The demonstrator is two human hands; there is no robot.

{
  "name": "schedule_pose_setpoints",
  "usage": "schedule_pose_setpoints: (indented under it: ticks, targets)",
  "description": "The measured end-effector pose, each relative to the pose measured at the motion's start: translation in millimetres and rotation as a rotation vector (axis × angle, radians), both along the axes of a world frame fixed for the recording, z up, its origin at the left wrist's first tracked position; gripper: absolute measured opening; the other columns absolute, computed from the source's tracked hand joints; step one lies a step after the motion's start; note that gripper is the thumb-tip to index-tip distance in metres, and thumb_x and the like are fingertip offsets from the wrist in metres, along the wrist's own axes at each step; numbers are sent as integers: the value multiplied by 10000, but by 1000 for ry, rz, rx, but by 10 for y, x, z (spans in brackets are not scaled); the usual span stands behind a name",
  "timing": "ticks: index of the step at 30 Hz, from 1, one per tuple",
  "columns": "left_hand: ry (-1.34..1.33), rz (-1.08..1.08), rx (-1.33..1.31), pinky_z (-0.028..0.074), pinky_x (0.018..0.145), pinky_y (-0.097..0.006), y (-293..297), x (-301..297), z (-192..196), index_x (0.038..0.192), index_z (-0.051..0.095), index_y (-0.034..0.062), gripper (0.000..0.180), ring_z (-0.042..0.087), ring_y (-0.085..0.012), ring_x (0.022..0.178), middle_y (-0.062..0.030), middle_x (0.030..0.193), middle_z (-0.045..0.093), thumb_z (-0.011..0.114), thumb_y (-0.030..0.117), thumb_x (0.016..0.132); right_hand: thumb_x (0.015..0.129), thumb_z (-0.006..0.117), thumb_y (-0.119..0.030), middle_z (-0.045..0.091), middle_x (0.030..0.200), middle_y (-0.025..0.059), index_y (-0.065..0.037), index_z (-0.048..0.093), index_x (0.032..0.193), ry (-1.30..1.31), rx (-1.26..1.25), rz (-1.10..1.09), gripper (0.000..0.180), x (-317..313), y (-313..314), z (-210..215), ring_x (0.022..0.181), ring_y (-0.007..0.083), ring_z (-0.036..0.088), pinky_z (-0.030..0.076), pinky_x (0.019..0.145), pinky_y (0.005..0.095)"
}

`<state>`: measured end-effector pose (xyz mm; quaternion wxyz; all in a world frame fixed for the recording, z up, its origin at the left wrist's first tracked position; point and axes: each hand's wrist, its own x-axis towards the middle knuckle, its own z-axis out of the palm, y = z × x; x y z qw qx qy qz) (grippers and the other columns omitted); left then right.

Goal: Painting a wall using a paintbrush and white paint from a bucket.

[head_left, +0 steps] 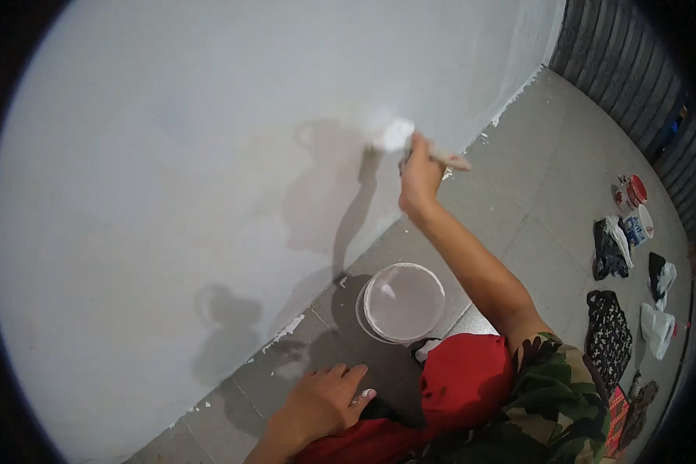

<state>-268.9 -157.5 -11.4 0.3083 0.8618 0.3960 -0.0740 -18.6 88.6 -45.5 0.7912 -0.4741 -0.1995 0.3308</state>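
Wall (170, 193), painted white, fills most of my view above grey floor tiles (549, 201). Paint bucket (403, 301) sits open near my knee. My left hand (325, 402) rests flat, fingers spread, on the tiles; my right hand (419, 179) is clamped on a paintbrush (410, 143) whose bristles touch the wall.

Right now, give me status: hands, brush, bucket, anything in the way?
Right hand gripping paintbrush, bristles on white wall. Left hand flat on tiled floor. Paint bucket open, by the knee. Nothing between brush and wall.
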Motion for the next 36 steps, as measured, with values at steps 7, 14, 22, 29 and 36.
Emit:
schedule_pose_setpoints:
  ticks: [7,14,22,29,36]
  targets:
    - [45,64,-70,487,865,-444,148,75,-20,1234,552,50,450,615,-381,963,-201,1096,624,548,384,933,931,567,-259,411,574,-49,-120,490,786,135,383,82,215,135,32,461,476,54,366,291,443,233]
    - [141,113,-216,463,907,-465,270,182,25,1261,530,41,495,599,-389,1031,-213,1099,620,522,415,937,921,563,-251,511,730,3,-29,556,815,-172,-189,5,247,468,7,-1511,693,122,498,416,643,312]
    - [205,108,-234,448,952,-450,299,183,-79,1329,492,101,498,583,-387,1082,-203,1249,574,489,440,964,840,626,-275,645,913,130,40,556,961,10,-335,-91,345,853,332,-1368,861,240,593,460,814,393]
    - [256,133,-270,435,970,-442,338,289,-24,1322,499,99,488,561,-380,1120,-190,1255,573,492,432,965,903,571,-268,452,590,-19,-113,516,819,179,310,113,185,1042,243,402,494,84,405,351,474,267]
    - [134,162,-173,460,902,-465,273,223,-10,1269,529,48,474,600,-390,1010,-206,1098,621,503,401,952,873,579,-301,504,613,-29,-93,600,795,-353,-47,535,223,1094,-433,140,525,67,437,334,480,239]
